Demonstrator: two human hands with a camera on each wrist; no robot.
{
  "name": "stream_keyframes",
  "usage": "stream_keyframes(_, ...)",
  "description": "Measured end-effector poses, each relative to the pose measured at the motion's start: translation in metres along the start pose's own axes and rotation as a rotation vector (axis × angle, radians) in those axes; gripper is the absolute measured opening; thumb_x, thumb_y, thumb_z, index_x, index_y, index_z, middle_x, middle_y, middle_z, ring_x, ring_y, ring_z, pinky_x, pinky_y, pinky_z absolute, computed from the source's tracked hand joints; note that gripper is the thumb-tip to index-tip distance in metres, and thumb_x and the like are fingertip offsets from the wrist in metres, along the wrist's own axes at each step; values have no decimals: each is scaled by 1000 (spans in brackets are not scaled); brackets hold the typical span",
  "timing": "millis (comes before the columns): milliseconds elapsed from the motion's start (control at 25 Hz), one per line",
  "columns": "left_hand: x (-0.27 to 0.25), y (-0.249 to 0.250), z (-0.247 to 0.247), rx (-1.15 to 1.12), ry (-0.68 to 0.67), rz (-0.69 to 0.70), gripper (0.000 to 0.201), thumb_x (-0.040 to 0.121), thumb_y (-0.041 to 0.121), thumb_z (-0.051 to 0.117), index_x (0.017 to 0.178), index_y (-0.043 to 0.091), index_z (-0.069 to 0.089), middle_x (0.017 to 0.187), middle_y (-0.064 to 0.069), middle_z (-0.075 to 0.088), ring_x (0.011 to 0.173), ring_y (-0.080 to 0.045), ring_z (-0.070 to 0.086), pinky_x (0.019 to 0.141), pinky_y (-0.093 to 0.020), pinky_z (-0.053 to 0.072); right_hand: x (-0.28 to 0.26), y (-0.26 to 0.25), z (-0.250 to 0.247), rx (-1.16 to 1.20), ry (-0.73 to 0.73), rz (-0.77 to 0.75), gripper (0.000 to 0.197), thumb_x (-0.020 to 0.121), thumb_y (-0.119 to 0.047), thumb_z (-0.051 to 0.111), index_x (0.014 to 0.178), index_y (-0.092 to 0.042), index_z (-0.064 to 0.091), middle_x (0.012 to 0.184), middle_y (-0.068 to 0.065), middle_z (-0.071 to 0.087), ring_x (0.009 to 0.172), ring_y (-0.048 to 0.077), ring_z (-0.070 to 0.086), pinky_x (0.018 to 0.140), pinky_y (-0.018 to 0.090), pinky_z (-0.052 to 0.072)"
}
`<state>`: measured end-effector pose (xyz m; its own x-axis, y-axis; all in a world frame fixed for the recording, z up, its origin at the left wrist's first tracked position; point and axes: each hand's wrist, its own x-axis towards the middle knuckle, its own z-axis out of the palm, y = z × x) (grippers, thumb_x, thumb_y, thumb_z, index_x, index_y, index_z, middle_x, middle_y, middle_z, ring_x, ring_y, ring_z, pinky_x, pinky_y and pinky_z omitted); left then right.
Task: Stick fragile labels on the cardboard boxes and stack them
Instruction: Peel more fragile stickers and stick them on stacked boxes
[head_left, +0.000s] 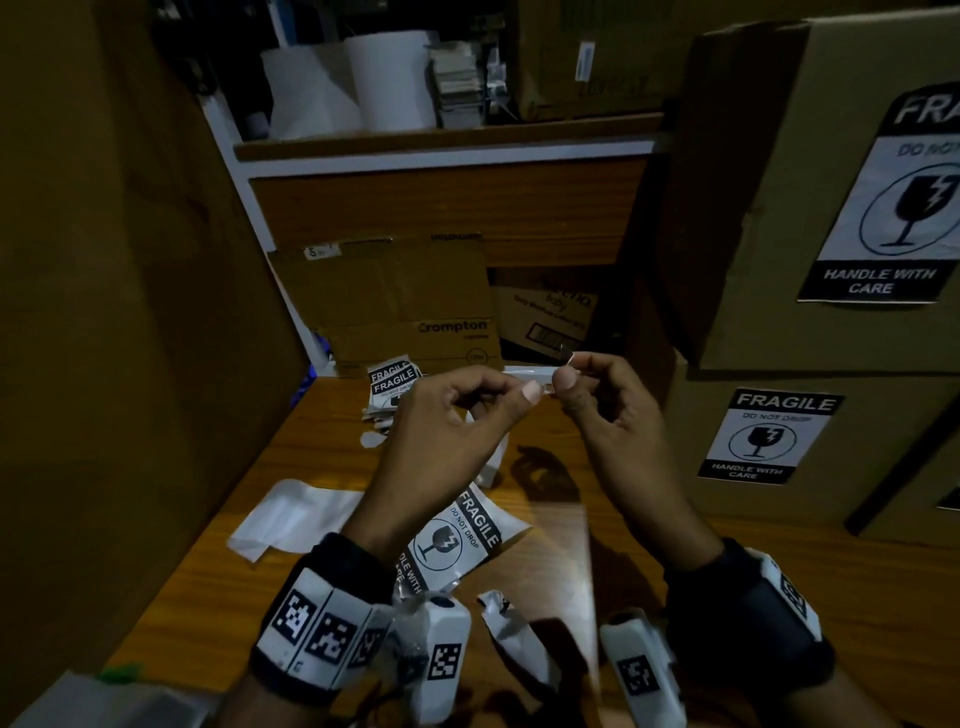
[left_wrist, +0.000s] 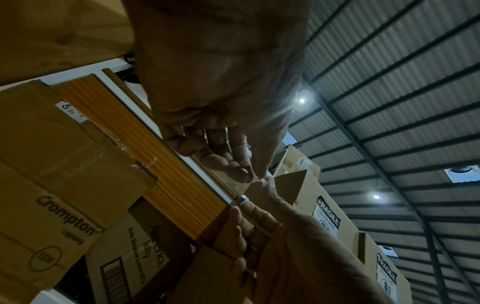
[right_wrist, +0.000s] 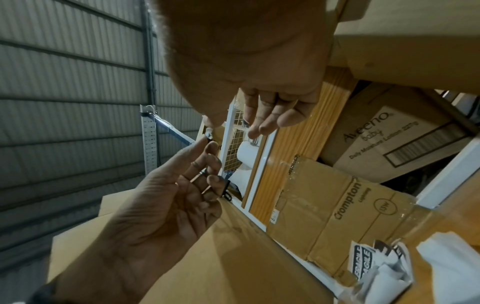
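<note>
Above the wooden table (head_left: 545, 525), both hands hold one fragile label (head_left: 522, 372), seen edge-on as a thin white strip. My left hand (head_left: 519, 388) pinches it between thumb and forefinger. At its right end my right hand (head_left: 563, 370) pinches a small lifted corner (head_left: 568, 358). The pinch also shows in the left wrist view (left_wrist: 265, 181) and the right wrist view (right_wrist: 209, 134). Two cardboard boxes are stacked at the right, the upper box (head_left: 769, 156) and the lower box (head_left: 883, 431), each with a fragile label on its front.
A loose fragile label (head_left: 457, 540) lies on the table under my left wrist, with white backing paper (head_left: 296, 514) to its left. A pile of labels (head_left: 392, 387) sits at the table's far edge. Flattened cartons (head_left: 395, 296) lean against a shelf unit behind.
</note>
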<state>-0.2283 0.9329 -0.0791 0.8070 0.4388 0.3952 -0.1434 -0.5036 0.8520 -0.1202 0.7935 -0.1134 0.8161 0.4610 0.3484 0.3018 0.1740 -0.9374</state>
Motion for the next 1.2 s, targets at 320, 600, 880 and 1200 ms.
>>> stream_keyframes(320, -8, 10, -7, -36, -8, 5, 9, 92, 30, 76, 91, 22, 80, 85, 6, 76, 85, -18, 69, 76, -31, 54, -5, -2, 5, -3, -29, -14, 36, 88, -55, 63, 115, -33, 62, 105, -5, 71, 100, 5, 68, 79, 15, 54)
stream_keyframes(600, -12, 3, -7, 43, 28, 60, 8, 94, 23, 73, 87, 21, 76, 75, 13, 67, 72, -3, 56, 66, -18, 46, -11, -8, 4, 96, -110, 67, 45, 89, -46, 62, 126, -20, 60, 96, -8, 74, 87, -1, 67, 68, 14, 51)
stream_keyframes(880, -11, 2, -18, 21, 89, 57, 7, 93, 27, 74, 95, 22, 78, 90, 9, 75, 86, -12, 69, 77, -30, 56, -9, -5, -7, 143, -102, 153, 38, 92, -51, 57, 121, -27, 62, 96, -13, 75, 83, 3, 63, 75, 29, 45)
stream_keyframes(1200, -13, 7, -5, 34, -62, 146, 8, 93, 27, 74, 98, 22, 80, 90, 9, 76, 80, -18, 65, 70, -23, 51, -11, -12, 3, 105, -149, 132, 48, 87, -53, 57, 126, -25, 59, 93, -24, 74, 84, -5, 67, 76, 29, 45)
